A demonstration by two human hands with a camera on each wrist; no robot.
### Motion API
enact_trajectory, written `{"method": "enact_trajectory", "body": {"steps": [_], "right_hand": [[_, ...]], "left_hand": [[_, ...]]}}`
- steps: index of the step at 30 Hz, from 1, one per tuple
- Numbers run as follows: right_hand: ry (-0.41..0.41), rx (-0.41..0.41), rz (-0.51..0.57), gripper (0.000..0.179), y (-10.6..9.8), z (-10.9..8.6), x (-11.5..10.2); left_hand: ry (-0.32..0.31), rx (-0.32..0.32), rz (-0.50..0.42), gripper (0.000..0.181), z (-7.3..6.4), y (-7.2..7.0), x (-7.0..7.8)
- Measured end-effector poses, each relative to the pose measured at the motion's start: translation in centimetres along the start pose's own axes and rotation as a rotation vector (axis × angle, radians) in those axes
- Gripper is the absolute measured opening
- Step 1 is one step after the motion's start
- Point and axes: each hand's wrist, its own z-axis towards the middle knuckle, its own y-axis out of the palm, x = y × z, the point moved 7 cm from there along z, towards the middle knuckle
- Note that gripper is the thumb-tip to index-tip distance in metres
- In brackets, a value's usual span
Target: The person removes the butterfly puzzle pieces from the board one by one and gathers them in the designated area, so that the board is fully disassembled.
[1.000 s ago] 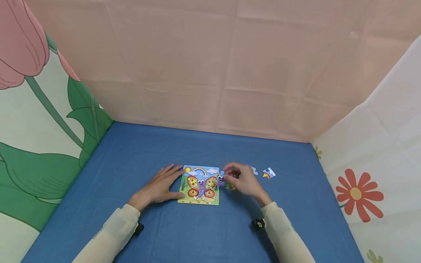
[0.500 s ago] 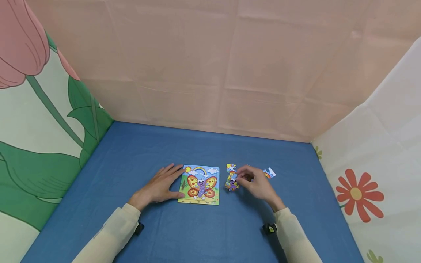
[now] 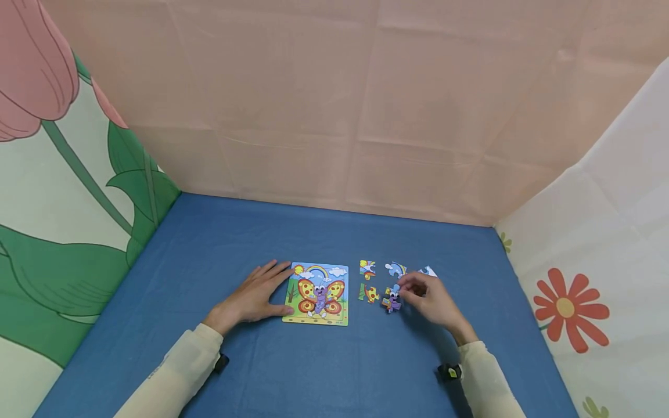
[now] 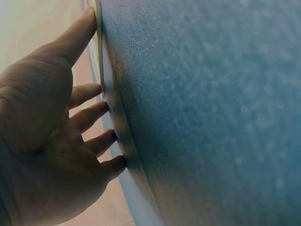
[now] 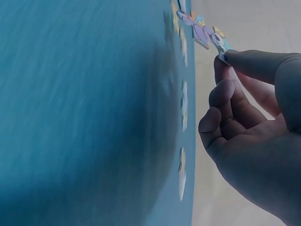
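The butterfly-face piece (image 3: 392, 301) looks thin and has an irregular outline, so we would do well to pinch it lightly, near its rim, and level it before it meets the tabletop (image 3: 324, 371). We should also mind its free end, since the rainbow piece (image 3: 397, 269) and the green-and-yellow piece (image 3: 371, 294) lie near it and could be nudged. Our right grip (image 3: 431, 296) pinches the light-blue end between thumb and forefinger, leaving the purple body jutting out to the left of the fingertips, tilted and, we judge, raised; whether its far end touches anything we cannot tell. Our left grip (image 3: 256, 295) is spread, its thumb and a fingertip at the left edge of the butterfly board (image 3: 316, 302); a light press there should steady it.
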Motion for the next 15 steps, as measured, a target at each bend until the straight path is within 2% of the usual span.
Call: {"method": "enact_trajectory", "body": {"steps": [5, 15], "right_hand": [[0.009, 0.004, -0.02, 0.012, -0.5, -0.2, 0.9], [0.024, 0.045, -0.131, 0.015, -0.5, 0.4, 1.5]], "left_hand": [[-0.001, 0.002, 0.001, 0.098, 0.0, 0.0, -0.1], [-0.006, -0.003, 0.001, 0.097, -0.1, 0.0, 0.0]]}}
